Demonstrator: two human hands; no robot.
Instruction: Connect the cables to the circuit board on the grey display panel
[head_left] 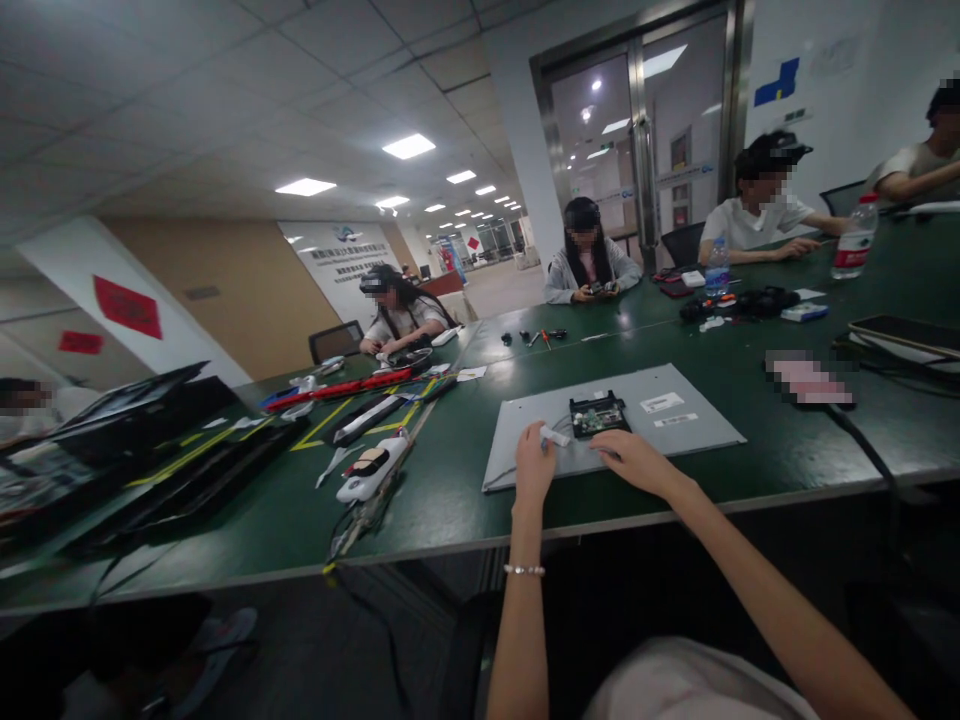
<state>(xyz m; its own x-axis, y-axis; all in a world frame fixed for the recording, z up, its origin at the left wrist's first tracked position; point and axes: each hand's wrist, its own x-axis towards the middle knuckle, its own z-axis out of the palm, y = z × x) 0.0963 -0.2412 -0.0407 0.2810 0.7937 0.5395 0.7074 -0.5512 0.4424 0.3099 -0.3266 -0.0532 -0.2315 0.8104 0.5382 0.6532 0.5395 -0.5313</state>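
Observation:
A flat grey panel lies on the table in front of me, with two white labels on its right part. On it sits a black open housing with a green circuit board. My left hand is at the panel's front left, its fingers closed on a small white piece beside the housing. Thin wires run near that piece. My right hand is at the housing's front edge, fingers pinched together. Whatever is between those fingers is too small to name.
On the green table, a white device with a dark top and cables lie to my left. A phone with a cable lies to my right. Bottles and small tools stand or lie farther back. Several people sit around the table.

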